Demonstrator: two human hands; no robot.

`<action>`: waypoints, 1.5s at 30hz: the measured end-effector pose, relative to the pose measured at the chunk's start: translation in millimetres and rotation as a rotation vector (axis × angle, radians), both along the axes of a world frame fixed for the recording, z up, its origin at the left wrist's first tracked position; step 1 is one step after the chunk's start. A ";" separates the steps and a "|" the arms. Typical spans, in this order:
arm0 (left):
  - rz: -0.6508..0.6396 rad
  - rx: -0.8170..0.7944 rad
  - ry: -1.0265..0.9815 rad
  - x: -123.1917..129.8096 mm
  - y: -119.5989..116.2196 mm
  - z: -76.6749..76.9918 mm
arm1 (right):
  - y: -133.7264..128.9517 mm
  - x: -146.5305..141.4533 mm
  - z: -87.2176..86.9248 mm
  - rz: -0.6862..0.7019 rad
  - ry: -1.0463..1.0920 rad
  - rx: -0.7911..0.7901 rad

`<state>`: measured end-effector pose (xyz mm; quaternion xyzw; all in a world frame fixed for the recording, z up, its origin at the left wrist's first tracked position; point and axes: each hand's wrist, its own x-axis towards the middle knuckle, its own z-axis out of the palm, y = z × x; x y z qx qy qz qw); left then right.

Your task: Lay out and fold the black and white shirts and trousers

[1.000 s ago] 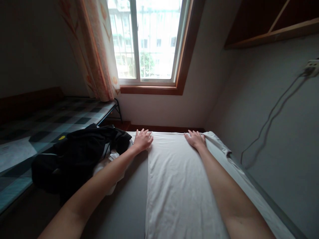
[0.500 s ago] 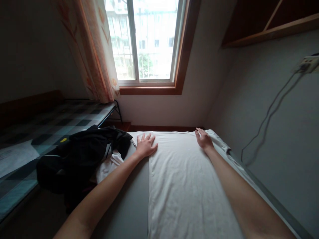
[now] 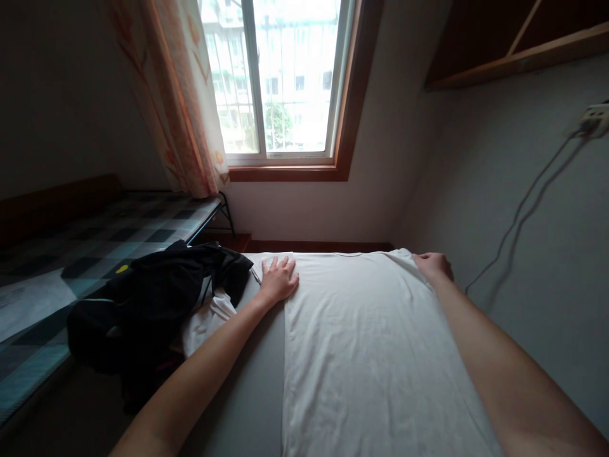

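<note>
Straightening seems the step: left hand [image 3: 280, 279] flat, right hand [image 3: 434, 264] apparently pinching white cloth [image 3: 361, 336] at the worktop's [image 3: 254, 381] far-right corner, needing a taut pull next.

A bright sliding window [image 3: 295, 82] in a reddish-brown wooden frame [image 3: 356, 82] lights a dim room. Left of the window hangs a floral orange-and-cream curtain [image 3: 171, 108]; below that side stands a checked bed [image 3: 157, 219]. Pale wall [image 3: 304, 209] surrounds the window. To its right, a wooden shelf [image 3: 518, 60] juts out high up, near a socket [image 3: 594, 120] trailing a cable [image 3: 516, 219].
</note>
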<state>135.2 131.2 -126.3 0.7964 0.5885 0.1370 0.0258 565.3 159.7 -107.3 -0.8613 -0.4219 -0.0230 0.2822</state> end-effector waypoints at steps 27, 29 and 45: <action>0.007 -0.036 0.010 0.4 1.1 0.5 | -58.2 -71.8 -16.7 0.556 -0.468 -0.138; 0.014 -0.067 0.025 1.0 -0.3 2.2 | -75.0 -90.0 -25.2 0.643 -0.456 -0.210; -0.087 -0.009 0.133 -14.0 -67.0 7.2 | -145.8 -114.5 -28.6 0.688 -0.374 -0.314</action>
